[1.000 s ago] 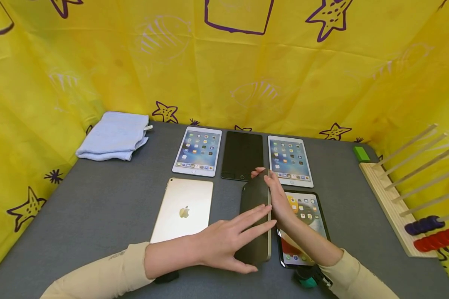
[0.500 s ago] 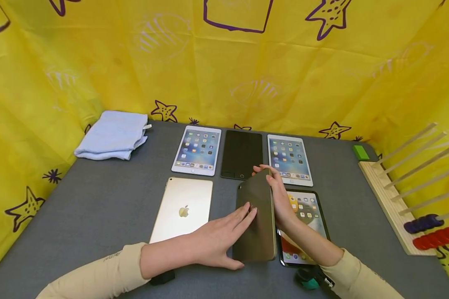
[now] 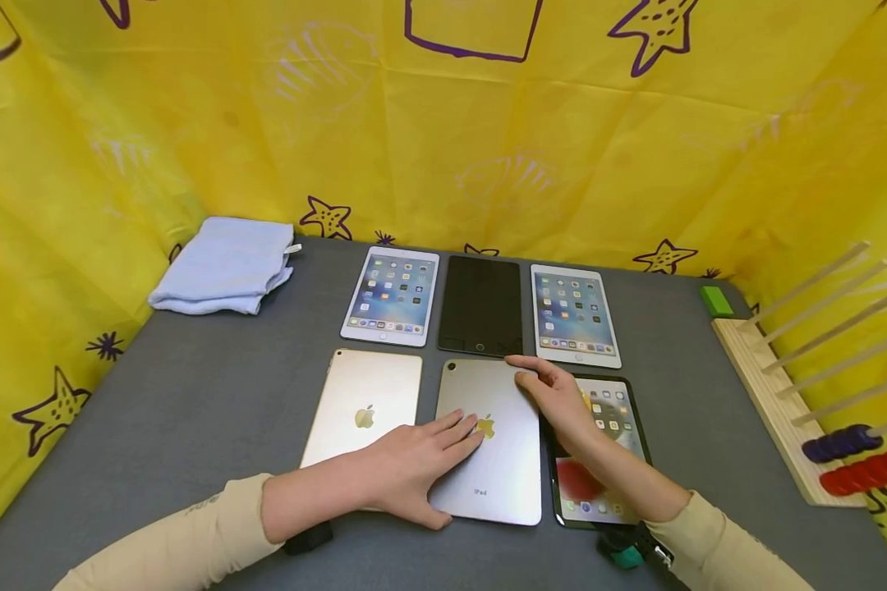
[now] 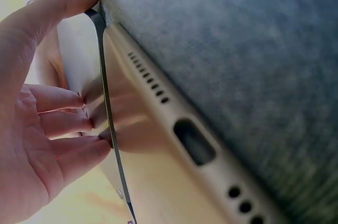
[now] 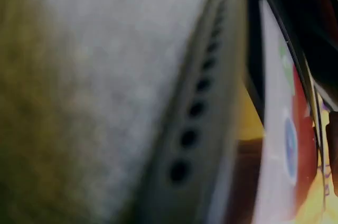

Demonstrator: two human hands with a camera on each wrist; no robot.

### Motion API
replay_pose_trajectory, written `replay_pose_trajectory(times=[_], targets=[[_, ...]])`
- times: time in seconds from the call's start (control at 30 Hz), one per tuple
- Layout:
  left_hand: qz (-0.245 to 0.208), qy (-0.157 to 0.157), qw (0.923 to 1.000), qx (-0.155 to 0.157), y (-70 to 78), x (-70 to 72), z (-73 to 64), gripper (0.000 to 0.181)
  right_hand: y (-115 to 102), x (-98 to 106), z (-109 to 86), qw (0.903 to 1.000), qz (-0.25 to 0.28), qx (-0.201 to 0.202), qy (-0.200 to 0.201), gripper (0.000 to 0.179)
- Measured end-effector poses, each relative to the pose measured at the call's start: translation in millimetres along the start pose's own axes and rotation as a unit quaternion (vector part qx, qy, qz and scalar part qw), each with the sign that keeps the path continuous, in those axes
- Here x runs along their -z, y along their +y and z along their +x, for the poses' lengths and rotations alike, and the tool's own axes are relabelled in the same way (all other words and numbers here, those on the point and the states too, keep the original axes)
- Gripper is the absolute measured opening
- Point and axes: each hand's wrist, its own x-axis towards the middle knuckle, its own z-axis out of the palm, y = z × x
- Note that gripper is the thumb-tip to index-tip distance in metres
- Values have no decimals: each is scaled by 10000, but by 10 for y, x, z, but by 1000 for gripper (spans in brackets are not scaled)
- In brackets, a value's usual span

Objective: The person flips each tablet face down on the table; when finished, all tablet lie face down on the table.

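A silver-grey tablet [image 3: 506,468] lies nearly flat with its back up, in the middle of the near row. My left hand [image 3: 417,468] rests on the left part of its back with fingers straight and spread, fingertips by the logo. In the left wrist view its thumb is at the tablet's end edge. My right hand [image 3: 562,402] holds the upper right corner, thumb on the back and fingers at the top edge. Left of it lies a gold tablet [image 3: 351,423], back up, partly under my left wrist. A black-framed tablet [image 3: 613,423] with its screen lit lies under my right forearm.
In the far row are two white tablets, left [image 3: 390,295] and right [image 3: 575,316], with a dark-screened tablet [image 3: 480,304] between. A folded blue cloth [image 3: 225,263] lies far left. A wooden bead rack [image 3: 769,394] and green block [image 3: 716,301] stand at right.
The silver-grey tablet has gone from standing steeply on edge to lying nearly flat, back up. My left hand has come down with it; my right hand stays at its top right corner.
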Motion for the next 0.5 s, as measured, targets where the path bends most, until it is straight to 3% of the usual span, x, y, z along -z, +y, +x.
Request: replay_pose_trajectory(times=[0.5], targets=[[-94,156,9998,39,-49,-34,-25,96,-46,66,81,9978,-518,-170,-370,36]])
